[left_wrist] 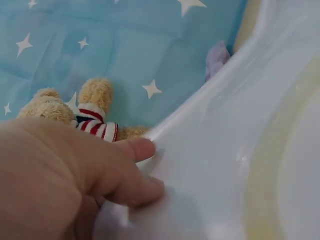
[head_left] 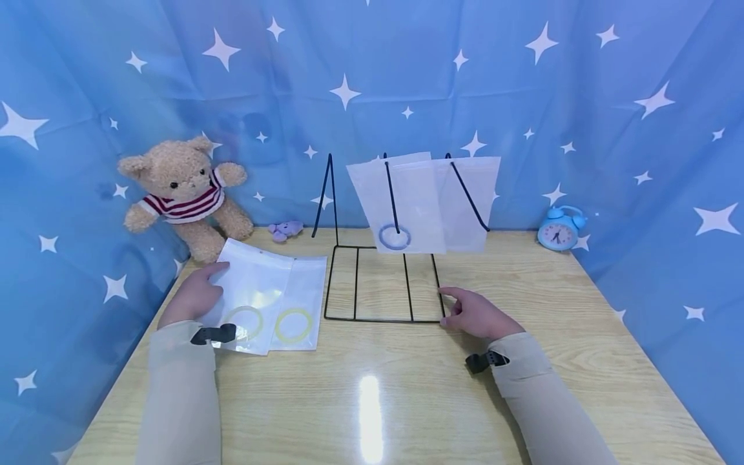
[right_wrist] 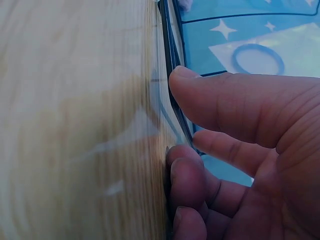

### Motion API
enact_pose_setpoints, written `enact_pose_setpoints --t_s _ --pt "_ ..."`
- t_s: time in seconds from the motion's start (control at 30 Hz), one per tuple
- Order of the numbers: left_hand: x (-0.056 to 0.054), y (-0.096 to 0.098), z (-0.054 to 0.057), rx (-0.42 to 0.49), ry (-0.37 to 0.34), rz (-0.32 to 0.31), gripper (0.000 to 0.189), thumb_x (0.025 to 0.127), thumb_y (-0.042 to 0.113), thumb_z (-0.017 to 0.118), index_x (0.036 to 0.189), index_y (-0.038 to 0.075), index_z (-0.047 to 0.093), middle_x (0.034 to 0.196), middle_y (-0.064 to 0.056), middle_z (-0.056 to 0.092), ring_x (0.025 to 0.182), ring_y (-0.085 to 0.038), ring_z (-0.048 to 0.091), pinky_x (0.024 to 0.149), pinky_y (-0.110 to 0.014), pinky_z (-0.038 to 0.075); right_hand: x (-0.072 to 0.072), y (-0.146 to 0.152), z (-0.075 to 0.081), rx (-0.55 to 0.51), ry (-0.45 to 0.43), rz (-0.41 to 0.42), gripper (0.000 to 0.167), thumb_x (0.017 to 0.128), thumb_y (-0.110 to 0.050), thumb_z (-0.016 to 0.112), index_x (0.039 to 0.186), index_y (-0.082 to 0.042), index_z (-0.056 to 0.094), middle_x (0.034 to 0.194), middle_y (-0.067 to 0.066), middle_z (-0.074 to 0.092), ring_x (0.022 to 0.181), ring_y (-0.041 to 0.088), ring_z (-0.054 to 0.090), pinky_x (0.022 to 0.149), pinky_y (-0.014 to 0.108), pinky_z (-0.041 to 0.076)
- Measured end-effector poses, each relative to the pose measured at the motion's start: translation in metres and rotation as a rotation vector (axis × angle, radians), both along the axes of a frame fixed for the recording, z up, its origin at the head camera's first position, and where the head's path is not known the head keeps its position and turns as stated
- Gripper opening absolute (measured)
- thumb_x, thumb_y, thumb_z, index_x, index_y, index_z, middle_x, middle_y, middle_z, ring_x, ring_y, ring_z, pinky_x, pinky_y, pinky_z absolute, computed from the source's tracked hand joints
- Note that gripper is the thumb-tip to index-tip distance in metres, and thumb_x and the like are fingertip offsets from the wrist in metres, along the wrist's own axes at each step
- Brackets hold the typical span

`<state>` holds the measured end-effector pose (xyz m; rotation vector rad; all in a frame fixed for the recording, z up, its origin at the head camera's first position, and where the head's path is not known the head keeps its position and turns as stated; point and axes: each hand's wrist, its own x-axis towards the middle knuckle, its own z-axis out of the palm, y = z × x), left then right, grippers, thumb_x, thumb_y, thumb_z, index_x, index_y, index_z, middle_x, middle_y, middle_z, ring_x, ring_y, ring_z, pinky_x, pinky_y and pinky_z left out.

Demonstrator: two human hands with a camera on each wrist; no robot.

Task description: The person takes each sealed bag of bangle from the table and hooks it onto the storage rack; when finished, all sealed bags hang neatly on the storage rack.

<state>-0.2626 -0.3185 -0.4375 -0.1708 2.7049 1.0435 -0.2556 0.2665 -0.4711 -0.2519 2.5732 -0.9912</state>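
Note:
My left hand pinches the left side of a clear white plastic bag that shows a pale ring. This bag overlaps a second plastic bag with a yellow ring. In the left wrist view, thumb and forefinger meet at the bag's edge. My right hand holds the front right corner of a black wire rack, the thumb against the wire. Two more bags stand between the rack's uprights, the front one with a blue ring and another behind.
A teddy bear in a striped top sits at the back left. Beside it lies a small purple toy. A blue alarm clock stands at the back right of the wooden table. Starry blue cloth hangs behind.

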Motion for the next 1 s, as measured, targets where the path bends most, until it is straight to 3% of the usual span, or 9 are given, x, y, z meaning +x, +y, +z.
enact_pose_setpoints --t_s 0.2,0.47,0.8,0.9,0.97,1.0 --pt "0.003 0.001 0.006 0.032 0.049 -0.015 0.055 0.102 0.007 0.041 0.158 0.004 0.046 0.170 -0.030 0.023 0.153 -0.054 0.025 0.118 -0.074 0.026 0.000 0.001 -0.002 -0.015 -0.006 -0.002 0.080 0.095 -0.022 0.080 0.163 -0.011 0.040 0.084 0.007 0.059 0.067 0.021 0.050 0.059 0.036 0.044" --pt "0.011 0.004 0.021 0.166 0.093 -0.011 0.052 0.105 0.007 0.043 0.156 0.007 0.050 0.173 -0.027 0.019 0.158 -0.054 0.011 0.121 -0.077 0.016 0.000 0.001 -0.003 -0.013 -0.005 -0.005 0.079 0.095 -0.023 0.080 0.163 -0.012 0.040 0.087 0.007 0.060 0.070 0.022 0.051 0.060 0.036 0.044" --pt "0.017 0.018 0.038 0.263 0.208 -0.031 0.048 0.109 0.006 0.045 0.155 0.014 0.054 0.170 -0.015 0.036 0.157 -0.044 0.024 0.120 -0.073 0.024 0.001 -0.001 -0.001 0.008 0.017 -0.014 0.080 0.094 -0.024 0.081 0.162 -0.011 0.042 0.085 0.007 0.060 0.069 0.022 0.051 0.059 0.036 0.044" --pt "0.022 0.022 0.044 0.304 0.263 -0.025 0.046 0.109 0.006 0.045 0.153 0.015 0.057 0.164 -0.011 0.044 0.141 -0.037 0.040 0.109 -0.058 0.039 0.001 -0.001 -0.001 0.018 0.022 -0.014 0.079 0.094 -0.025 0.081 0.162 -0.012 0.042 0.085 0.007 0.060 0.069 0.021 0.052 0.060 0.035 0.044" --pt "0.024 0.024 0.047 0.332 0.312 -0.028 0.044 0.109 0.007 0.048 0.150 0.015 0.060 0.134 -0.010 0.064 0.109 -0.029 0.056 0.090 -0.044 0.047 0.001 -0.001 -0.001 0.016 0.020 -0.011 0.079 0.094 -0.025 0.081 0.162 -0.012 0.042 0.085 0.007 0.061 0.069 0.021 0.052 0.060 0.035 0.044" --pt "0.026 0.025 0.048 0.356 0.340 -0.035 0.043 0.109 0.007 0.049 0.149 0.015 0.061 0.113 -0.006 0.067 0.091 -0.025 0.056 0.079 -0.038 0.046 0.000 -0.001 -0.001 0.014 0.019 -0.009 0.079 0.094 -0.024 0.081 0.162 -0.012 0.042 0.085 0.007 0.061 0.069 0.021 0.052 0.059 0.035 0.044"
